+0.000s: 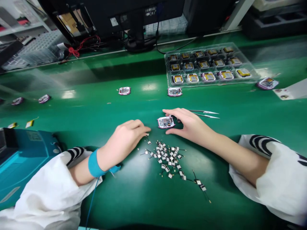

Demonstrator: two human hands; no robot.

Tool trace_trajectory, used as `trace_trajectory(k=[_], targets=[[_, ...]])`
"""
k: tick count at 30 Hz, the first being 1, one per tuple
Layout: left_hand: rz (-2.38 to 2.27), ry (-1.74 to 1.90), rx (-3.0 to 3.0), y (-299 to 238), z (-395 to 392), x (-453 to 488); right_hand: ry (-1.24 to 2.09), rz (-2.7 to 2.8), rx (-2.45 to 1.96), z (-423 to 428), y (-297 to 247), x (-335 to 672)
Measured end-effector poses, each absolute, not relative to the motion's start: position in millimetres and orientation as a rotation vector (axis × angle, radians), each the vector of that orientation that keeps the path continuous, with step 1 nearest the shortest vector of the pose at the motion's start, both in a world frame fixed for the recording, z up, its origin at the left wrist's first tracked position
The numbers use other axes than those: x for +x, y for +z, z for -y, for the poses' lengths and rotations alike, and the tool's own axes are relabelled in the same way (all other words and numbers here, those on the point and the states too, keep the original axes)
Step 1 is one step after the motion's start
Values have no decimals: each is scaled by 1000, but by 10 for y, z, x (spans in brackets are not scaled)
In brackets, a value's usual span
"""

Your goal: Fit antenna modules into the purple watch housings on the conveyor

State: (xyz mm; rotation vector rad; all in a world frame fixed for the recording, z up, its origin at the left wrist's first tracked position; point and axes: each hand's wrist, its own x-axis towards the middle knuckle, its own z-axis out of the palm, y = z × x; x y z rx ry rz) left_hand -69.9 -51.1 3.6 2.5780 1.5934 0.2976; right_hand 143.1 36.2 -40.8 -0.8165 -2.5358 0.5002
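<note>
White sleeves (280, 182) rest on the green bench (134, 198), left hand (127, 139) loosely curled, right hand (189, 126) cupped open around a circuit module (165, 122).

- Your right hand (189, 126) hides one end of the tweezers (206, 113).
- The tiny parts in the pile (168, 156) are too small for you to identify.
- The teal machine (26, 156) runs off the left edge.

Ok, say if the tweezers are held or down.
Down: the tweezers lie on the green mat beside the right hand, ungripped.
</note>
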Motion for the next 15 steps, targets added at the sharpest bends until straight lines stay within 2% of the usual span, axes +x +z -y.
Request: trace_trajectory(k=[3,8,11,15], targets=[[-1734,320,2483,66,548,-696,565,2505,-838,-357,-420,1422],[-1680,185,2420,78,553,-690,640,2466,-838,-359,-433,1419],[-1355,285,2519,91,436,-762,649,2466,-820,-367,-436,1421],[-947,176,2594,62,283,-863,655,2483,-834,-375,-421,1430]])
